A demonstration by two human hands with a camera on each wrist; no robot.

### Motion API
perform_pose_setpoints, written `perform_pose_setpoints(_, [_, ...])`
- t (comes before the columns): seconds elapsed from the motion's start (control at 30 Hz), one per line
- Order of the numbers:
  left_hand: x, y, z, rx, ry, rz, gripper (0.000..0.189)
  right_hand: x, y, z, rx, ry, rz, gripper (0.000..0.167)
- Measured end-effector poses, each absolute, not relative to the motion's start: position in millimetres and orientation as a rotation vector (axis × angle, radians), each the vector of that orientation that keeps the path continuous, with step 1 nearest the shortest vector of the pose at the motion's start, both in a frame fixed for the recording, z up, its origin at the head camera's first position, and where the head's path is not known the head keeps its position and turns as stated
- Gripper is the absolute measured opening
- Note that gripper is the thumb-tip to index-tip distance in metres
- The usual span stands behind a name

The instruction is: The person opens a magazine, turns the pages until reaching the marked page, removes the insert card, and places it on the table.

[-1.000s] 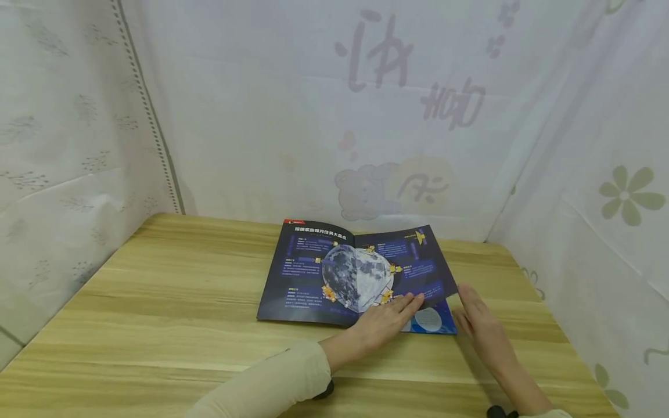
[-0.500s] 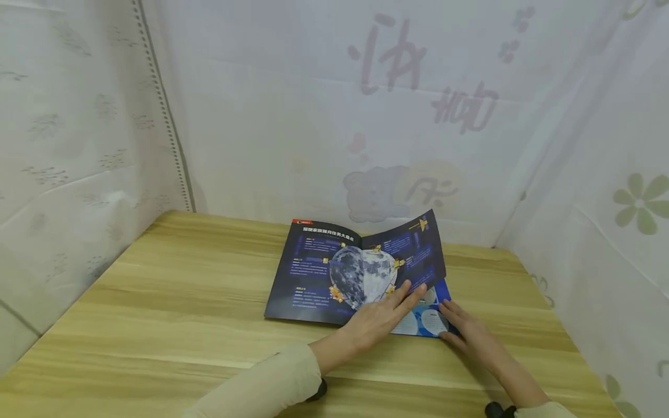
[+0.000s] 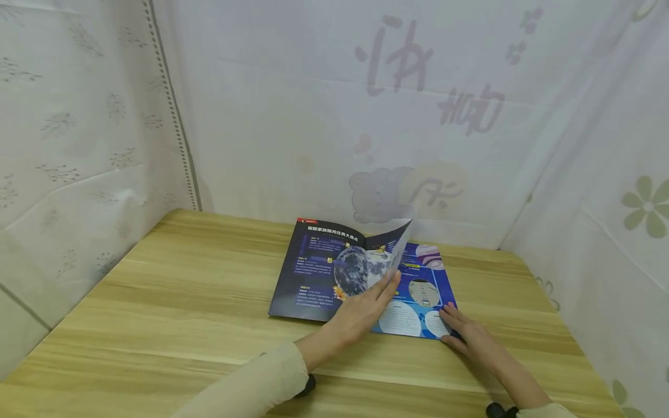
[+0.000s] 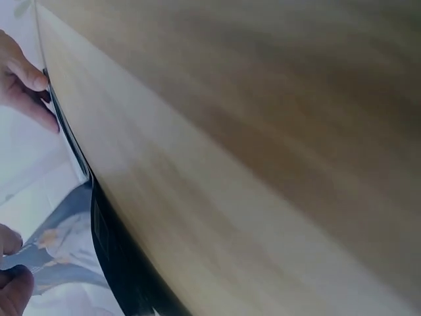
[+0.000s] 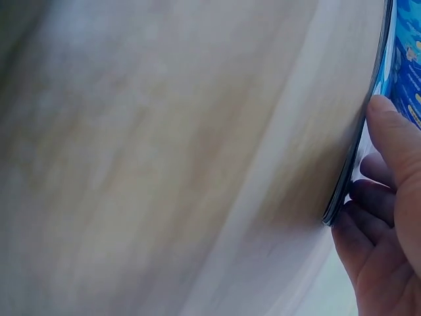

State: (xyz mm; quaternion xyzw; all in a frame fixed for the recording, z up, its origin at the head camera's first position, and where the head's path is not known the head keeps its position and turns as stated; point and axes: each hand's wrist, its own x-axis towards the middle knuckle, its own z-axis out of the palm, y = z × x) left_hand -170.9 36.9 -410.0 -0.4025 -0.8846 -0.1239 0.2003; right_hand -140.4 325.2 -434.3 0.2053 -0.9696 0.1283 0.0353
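Note:
An open magazine [image 3: 300, 290] lies on the table, its left page dark with a moon picture. My left hand [image 3: 360, 313] pinches the lower part of a turning page [image 3: 389, 255], which stands raised and curved near the middle. In the left wrist view, the thumb and a finger [image 4: 14, 280] meet at that page's edge. Beneath it shows a blue page [image 3: 423, 284] with white circles. My right hand [image 3: 473, 337] holds the magazine's lower right corner. The right wrist view has the thumb [image 5: 388, 125] on the near edge and the other fingers around the corner.
The wooden table [image 3: 157, 325] extends around the magazine. A pale printed cloth [image 3: 272, 116] hangs behind the table and along both sides. Dark bands [image 3: 305, 386] show at both wrists.
My left hand has swung the right page up and leftward, uncovering the blue page. My right hand has moved left onto the lower right corner. The head view has shifted slightly.

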Motion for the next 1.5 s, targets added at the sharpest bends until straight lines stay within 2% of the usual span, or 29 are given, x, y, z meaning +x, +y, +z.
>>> perform_pose_setpoints(0.23, [-177.0,23.2,-406.5,-0.936,-2.508,-0.168,0.067,-141.3,327.7,-435.4,0.614,-3.0,0.422,0.049])
perform_pose_setpoints(0.5, [-183.4,14.5,-410.8,-0.725,-2.721,-0.225,0.068,-141.4,328.9,-434.7,0.627,-3.012,0.416,0.047])
perform_pose_setpoints(0.67, [-184.5,16.0,-417.1,-0.69,-2.845,-0.258,0.067,-141.5,328.4,-436.7,0.657,-2.996,0.419,0.047])
perform_pose_setpoints(0.93, [-186.7,19.1,-420.2,-0.667,-2.966,-0.011,0.07,-142.4,328.5,-434.6,0.653,-3.006,0.453,0.047])
perform_pose_setpoints(1.13, [-187.0,14.9,-421.1,-0.655,-2.93,0.075,0.062,-142.8,329.4,-431.7,0.644,-3.033,0.469,0.047])
perform_pose_setpoints(1.5, [-182.0,-4.2,-422.0,-0.673,-3.068,-0.169,0.071,-143.1,328.9,-432.5,0.628,-3.048,0.441,0.047])
